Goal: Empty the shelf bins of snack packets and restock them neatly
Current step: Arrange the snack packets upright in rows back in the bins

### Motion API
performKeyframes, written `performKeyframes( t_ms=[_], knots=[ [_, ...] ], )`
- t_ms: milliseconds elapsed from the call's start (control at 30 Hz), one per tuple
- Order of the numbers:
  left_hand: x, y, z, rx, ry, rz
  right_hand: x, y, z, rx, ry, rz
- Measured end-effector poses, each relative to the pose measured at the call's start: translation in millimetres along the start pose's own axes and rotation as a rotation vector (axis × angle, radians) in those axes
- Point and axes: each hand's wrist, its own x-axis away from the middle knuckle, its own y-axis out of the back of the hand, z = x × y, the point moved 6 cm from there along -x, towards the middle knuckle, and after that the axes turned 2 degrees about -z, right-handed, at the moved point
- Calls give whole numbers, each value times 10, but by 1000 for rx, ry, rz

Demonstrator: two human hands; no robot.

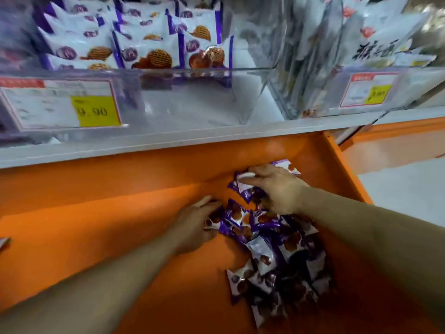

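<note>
A loose heap of purple-and-white snack packets (277, 256) lies on the orange lower shelf (96, 232). My left hand (195, 227) reaches into the heap's left edge, its fingers curled round a packet (212, 219). My right hand (274, 189) is at the heap's far end and pinches a packet (243, 183) between thumb and fingers. Above, a clear shelf bin (192, 97) holds upright rows of the same purple-and-white packets (134, 44) in its left and middle part, while its right part is bare.
A neighbouring clear bin (337, 92) on the right holds white packets with black lettering. Price labels with yellow tags hang on both bin fronts (96, 110). A white shelf edge (168, 143) overhangs the orange shelf. One stray packet (3, 243) shows at the far left.
</note>
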Motion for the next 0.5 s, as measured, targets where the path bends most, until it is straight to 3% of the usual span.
performKeyframes(
  t_ms=[133,300,400,500],
  knots=[
    [-161,-380,385,-64,90,-33,-6,-150,-32,147,-11,-39],
    [91,-233,510,-126,104,-113,96,-38,118,158,-3,-210],
    [476,-12,525,-137,106,-159,278,168,265,-23,-39,-231],
    [873,306,532,-57,134,-174,488,442,433,-462,-137,-203]
  ],
)
